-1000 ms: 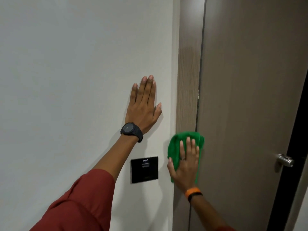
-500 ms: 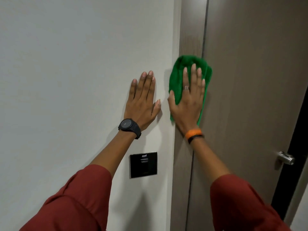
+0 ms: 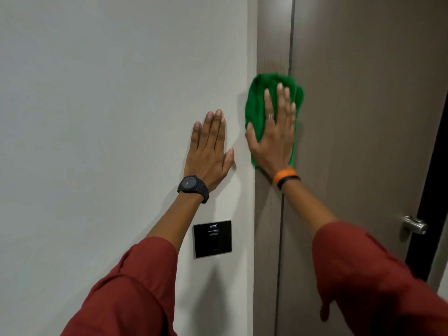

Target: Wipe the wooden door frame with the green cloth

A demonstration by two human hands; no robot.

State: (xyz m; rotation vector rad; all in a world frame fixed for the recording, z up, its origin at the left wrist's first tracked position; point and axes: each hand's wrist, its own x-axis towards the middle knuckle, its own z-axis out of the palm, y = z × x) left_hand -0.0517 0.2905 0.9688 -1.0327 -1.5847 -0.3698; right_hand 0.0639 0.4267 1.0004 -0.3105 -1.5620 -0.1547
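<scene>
The wooden door frame (image 3: 272, 40) runs as a brown vertical strip between the white wall and the door. A green cloth (image 3: 257, 105) lies flat against the frame at about chest height. My right hand (image 3: 275, 139) presses on it with fingers spread and pointing up, so the cloth shows above and to the left of the fingers. My left hand (image 3: 208, 149) rests flat on the white wall just left of the frame, palm down, holding nothing. A black watch sits on the left wrist, an orange band on the right.
A closed brown door (image 3: 363, 117) fills the right side, with a metal handle (image 3: 414, 225) at its right edge. A black square wall panel (image 3: 212, 238) sits on the white wall (image 3: 97, 117) below my left hand.
My right hand slid the cloth up the frame from below the left hand to beside and above it, then eased slightly down. The left hand stayed on the wall.
</scene>
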